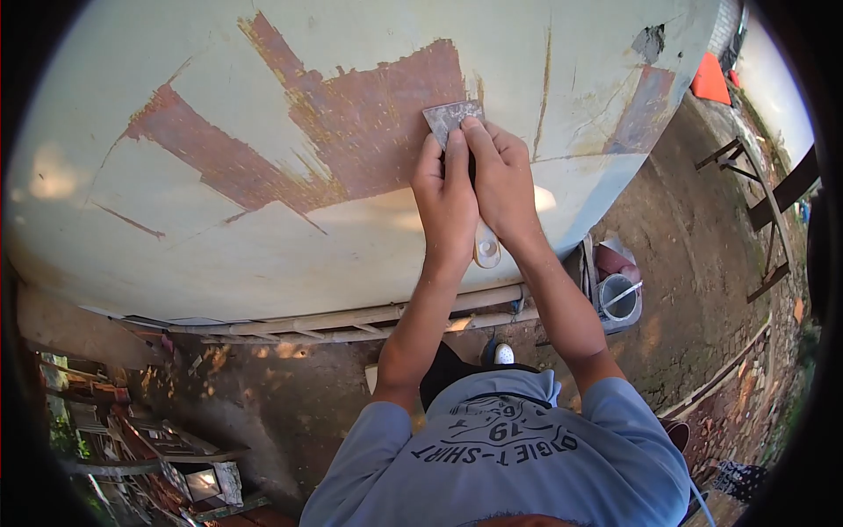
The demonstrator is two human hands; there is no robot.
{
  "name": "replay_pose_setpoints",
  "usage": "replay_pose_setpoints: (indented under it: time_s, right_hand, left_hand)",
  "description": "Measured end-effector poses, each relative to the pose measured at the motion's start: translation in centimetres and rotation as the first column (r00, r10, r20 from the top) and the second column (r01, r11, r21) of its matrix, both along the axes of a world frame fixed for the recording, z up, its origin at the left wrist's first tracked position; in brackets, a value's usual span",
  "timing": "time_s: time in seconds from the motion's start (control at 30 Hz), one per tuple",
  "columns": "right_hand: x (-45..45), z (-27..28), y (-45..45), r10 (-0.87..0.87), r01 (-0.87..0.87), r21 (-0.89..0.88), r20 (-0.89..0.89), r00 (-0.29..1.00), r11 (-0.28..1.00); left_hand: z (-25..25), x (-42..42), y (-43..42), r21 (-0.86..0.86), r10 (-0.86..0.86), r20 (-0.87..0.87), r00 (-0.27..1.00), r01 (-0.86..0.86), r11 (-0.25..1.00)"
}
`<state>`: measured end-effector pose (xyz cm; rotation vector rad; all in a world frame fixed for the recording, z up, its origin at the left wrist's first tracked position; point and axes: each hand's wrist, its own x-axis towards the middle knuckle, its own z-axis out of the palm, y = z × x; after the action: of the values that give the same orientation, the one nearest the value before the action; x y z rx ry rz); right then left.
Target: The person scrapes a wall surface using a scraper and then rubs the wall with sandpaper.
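Observation:
Both of my hands are wrapped around one putty knife, its metal blade flat against the pale painted wall. My left hand grips it from the left, with the thumb up on the blade. From the right, my right hand closes over the same tool, thumb also pressed near the blade. The end of the light handle shows below the palms. The blade touches the right edge of a large reddish-brown patch where paint is gone, with ragged yellowish margins.
A bucket with a stick in it stands on the ground at right. Below the wall runs a bamboo ladder. A wooden trestle stands far right, near an orange object. Scrap wood is piled lower left.

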<state>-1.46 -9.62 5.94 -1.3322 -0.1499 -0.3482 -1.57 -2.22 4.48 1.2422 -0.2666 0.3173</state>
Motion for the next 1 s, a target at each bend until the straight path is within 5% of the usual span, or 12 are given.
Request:
replay_pose_setpoints:
  time_s: [0.17,0.3,0.43,0.67,0.8,0.93,1.0]
  right_hand:
    - [0.5,-4.6,0.3,-0.065,0.067,-0.067,0.028,0.997,0.995]
    - [-0.3,1.1,0.1,0.020,-0.020,0.020,-0.017,1.000,1.000]
    - [0.5,-3.3,0.6,-0.081,0.082,-0.018,0.051,0.995,0.997]
    - [0.7,0.8,-0.2,-0.035,0.043,-0.077,0.097,0.995,0.996]
    - [0.5,-2.5,0.0,-0.051,0.051,-0.040,0.013,0.999,0.998]
    - [0.6,3.1,-0.4,0.019,-0.019,-0.005,0.094,0.995,1.000]
    - [0.6,1.6,-0.1,-0.020,0.021,-0.018,0.087,0.996,1.000]
  left_hand:
    - [-3.8,-0.3,-1.4,-0.003,0.154,-0.025,0.988,-0.154,0.988]
    - [1.1,-0.4,-0.3,-0.045,0.011,-0.036,0.999,-0.012,0.999]
    - [-2.5,-0.4,-1.4,0.006,0.188,-0.001,0.982,-0.188,0.982]
    - [0.6,0.5,-0.5,-0.015,0.021,0.025,0.999,-0.021,1.000]
    - [-2.3,-0.1,-1.5,0.054,0.165,0.057,0.985,-0.168,0.984]
    - [3.5,0.1,-0.3,0.011,0.002,0.020,1.000,-0.003,1.000]
    - [1.2,0.5,-0.7,0.045,0.082,0.035,0.996,-0.084,0.995]
